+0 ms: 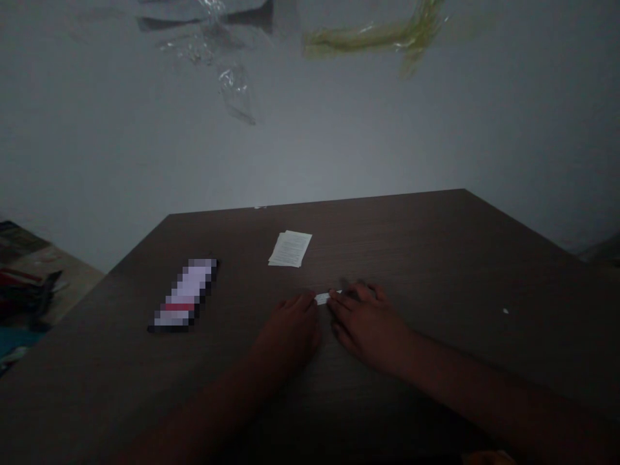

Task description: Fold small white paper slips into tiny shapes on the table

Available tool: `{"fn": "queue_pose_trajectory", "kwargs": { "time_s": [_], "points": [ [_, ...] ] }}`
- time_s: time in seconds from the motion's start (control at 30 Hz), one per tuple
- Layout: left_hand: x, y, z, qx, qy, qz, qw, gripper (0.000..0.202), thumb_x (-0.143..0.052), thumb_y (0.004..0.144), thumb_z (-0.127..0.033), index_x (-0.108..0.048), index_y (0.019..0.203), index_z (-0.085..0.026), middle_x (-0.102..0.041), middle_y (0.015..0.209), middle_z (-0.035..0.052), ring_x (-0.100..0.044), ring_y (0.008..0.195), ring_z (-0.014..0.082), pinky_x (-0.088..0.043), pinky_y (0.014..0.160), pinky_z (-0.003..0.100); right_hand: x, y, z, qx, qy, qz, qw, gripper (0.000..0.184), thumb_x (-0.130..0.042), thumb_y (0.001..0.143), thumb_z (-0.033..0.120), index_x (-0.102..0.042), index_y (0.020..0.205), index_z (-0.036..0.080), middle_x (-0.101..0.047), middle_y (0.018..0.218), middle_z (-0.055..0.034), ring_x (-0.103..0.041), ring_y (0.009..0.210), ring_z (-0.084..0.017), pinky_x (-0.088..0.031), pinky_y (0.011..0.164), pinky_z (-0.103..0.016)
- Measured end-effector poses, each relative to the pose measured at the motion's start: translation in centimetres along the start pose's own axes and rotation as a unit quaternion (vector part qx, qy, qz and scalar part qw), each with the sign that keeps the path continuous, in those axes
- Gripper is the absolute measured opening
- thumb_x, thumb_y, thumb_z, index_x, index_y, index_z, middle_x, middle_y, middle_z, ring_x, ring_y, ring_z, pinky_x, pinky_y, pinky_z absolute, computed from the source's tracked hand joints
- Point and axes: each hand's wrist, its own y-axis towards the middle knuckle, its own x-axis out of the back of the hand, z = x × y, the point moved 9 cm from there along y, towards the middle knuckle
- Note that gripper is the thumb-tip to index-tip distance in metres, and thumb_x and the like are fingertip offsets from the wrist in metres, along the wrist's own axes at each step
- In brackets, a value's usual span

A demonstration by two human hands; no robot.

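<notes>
Both of my hands rest on a dark wooden table (436, 258), fingertips meeting at a small white paper piece (323, 298). My left hand (290, 332) has its fingers curled down and pinches the left end of the piece. My right hand (368, 323) pinches its right end between thumb and forefinger, the other fingers bent on the tabletop. Most of the small piece is hidden under the fingertips.
A folded white leaflet (290, 248) lies just beyond my hands. A long dark-edged box (185, 296), blurred out, lies to the left. A tiny white scrap (506, 311) sits at the right. Clear plastic (232, 84) hangs on the wall. Clutter (24, 290) lies on the floor at left.
</notes>
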Motion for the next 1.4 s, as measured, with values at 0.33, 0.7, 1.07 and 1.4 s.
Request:
{"fn": "queue_pose_trajectory", "kwargs": {
  "time_s": [0.33,0.7,1.07,1.4],
  "points": [
    [-0.7,0.4,-0.9,-0.014,0.046,0.016,0.999,0.047,-0.055,0.118,-0.005,-0.086,0.154,-0.011,-0.081,0.164,0.0254,-0.083,0.139,0.0403,-0.066,0.124,0.058,-0.3,0.3,-0.6,0.021,-0.011,-0.026,0.999,0.048,-0.07,0.116,0.023,-0.084,0.163,0.024,-0.082,0.172,-0.015,-0.072,0.155,-0.049,-0.056,0.132,-0.075],
    [0.4,0.9,-0.7,0.007,0.022,0.054,0.998,0.034,-0.064,0.117,-0.01,-0.087,0.143,-0.013,-0.085,0.15,0.0205,-0.082,0.139,0.0359,-0.064,0.123,0.049,-0.1,0.8,-0.6,0.024,-0.006,-0.029,0.999,0.039,-0.069,0.117,0.019,-0.087,0.151,0.024,-0.085,0.163,-0.0165,-0.074,0.15,-0.047,-0.058,0.128,-0.074],
    [0.2,0.4,-0.5,0.005,0.02,0.035,0.999,0.051,-0.066,0.119,-0.016,-0.076,0.17,-0.018,-0.073,0.178,0.0218,-0.074,0.161,0.0409,-0.062,0.132,0.06,0.0,0.8,-0.4,0.02,0.016,-0.024,0.999,0.045,-0.07,0.118,0.02,-0.084,0.161,0.024,-0.083,0.167,-0.0178,-0.074,0.153,-0.047,-0.056,0.132,-0.078],
    [-0.4,0.8,-1.4,-0.006,0.073,0.021,0.997,0.05,-0.056,0.121,-0.008,-0.083,0.164,-0.015,-0.083,0.161,0.0225,-0.08,0.148,0.0402,-0.066,0.125,0.056,-1.1,0.9,1.0,0.013,-0.035,-0.012,0.999,0.051,-0.059,0.122,0.014,-0.082,0.167,0.022,-0.078,0.174,-0.0223,-0.07,0.165,-0.047,-0.048,0.143,-0.081]
  ]
}}
